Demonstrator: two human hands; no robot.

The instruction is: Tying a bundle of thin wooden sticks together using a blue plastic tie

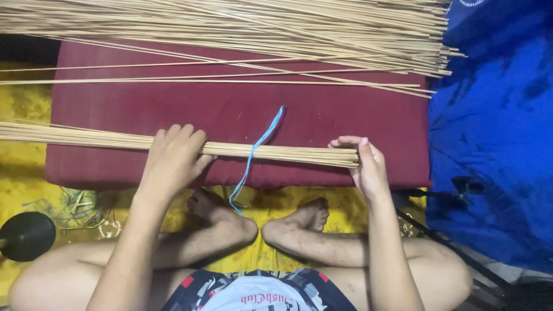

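My left hand (171, 158) lies over a bundle of thin pale sticks (253, 151), fingers curled across the top and pressed down onto it, thumb toward the near side, so that the sticks are clasped under the palm. My right hand (364, 167) meets the right-hand end of the same bundle: the palm stands flat against the cut tips, fingers bent over the far side, thumb upright at the end face, pressed rather than pinching. The bundle runs left to right across the near part of a dark red cushion (322, 121), its left portion passing beyond the cushion's edge and out of view. A light blue string (260, 141) lies across the cushion from the far side, passes the bundle between my two hands, and hangs over the near edge toward my feet; whether it goes over or under the sticks I cannot tell. On the far side of the cushion lies a large loose heap of sticks (259, 26), with several single sticks strayed toward the near side. The cushion rests on a yellow patterned cloth (23, 103). To the right lies a blue sheet (495, 132). At the near left stands a black round object (26, 235), beside my knee. My legs are crossed, both feet just near of the cushion.
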